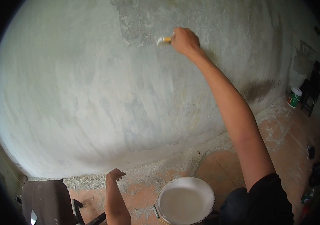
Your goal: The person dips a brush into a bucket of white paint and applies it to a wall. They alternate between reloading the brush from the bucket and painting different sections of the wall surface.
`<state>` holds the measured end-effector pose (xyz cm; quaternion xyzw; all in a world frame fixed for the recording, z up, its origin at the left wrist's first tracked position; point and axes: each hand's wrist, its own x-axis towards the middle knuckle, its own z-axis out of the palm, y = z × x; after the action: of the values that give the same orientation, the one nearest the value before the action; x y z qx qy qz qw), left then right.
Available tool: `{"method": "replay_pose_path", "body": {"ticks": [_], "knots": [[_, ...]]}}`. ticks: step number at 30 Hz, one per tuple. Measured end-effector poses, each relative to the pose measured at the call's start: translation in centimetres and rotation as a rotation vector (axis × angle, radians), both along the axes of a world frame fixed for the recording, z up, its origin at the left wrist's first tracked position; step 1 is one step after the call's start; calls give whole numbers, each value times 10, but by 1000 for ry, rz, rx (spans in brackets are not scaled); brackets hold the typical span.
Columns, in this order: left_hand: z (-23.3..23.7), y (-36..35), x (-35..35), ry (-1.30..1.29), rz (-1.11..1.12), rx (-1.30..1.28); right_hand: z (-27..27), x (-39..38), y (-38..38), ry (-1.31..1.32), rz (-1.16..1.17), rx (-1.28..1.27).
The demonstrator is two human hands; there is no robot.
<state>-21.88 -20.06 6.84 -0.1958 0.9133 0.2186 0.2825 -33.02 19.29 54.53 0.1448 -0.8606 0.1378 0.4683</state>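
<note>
My right hand point(185, 40) is closed around a paintbrush point(165, 41) with a yellow handle, its whitish bristles pointing left at the upper part of the wall point(92, 82). The wall is coated in streaky whitish-grey, with a rougher, darker patch at the top. Low in the view, my left hand point(115, 174) hangs near the foot of the wall, fingers loosely curled; whether it holds anything is too small to tell. Right of my left arm stands a white bucket point(186, 200) with pale liquid inside.
A dark cloth-covered seat point(45, 200) stands at the lower left. Pale scrapings lie over the reddish tiled floor point(220, 165) along the wall. At the far right are a small white-and-green bucket point(294, 96) and a dark chair point(312, 88).
</note>
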Motion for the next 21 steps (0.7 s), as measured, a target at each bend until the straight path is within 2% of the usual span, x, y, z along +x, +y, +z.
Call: {"method": "replay_pose_path", "body": {"ticks": [1,3,4,6,9,12,16,21], "knots": [[-2,-1,2,0,11,13,0,4,-1,-2,2,4],[-9,-4,5,-7,30,36,-7,9,-5,98,62,-192],[-11,-7,2,-34,34,30,-15,1,-8,92,66,-189],[-12,-9,0,-71,37,20,-37,-16,-13,152,51,-125],[-18,-9,4,-59,11,13,-68,-22,-20,47,3,-46],[-27,-14,5,-42,54,18,-87,-16,-16,-5,71,-68],[-31,-16,6,-19,62,50,-121,-15,-8,1,61,11],[-19,-4,5,-14,67,10,-171,-2,-9,-204,-42,138]]}}
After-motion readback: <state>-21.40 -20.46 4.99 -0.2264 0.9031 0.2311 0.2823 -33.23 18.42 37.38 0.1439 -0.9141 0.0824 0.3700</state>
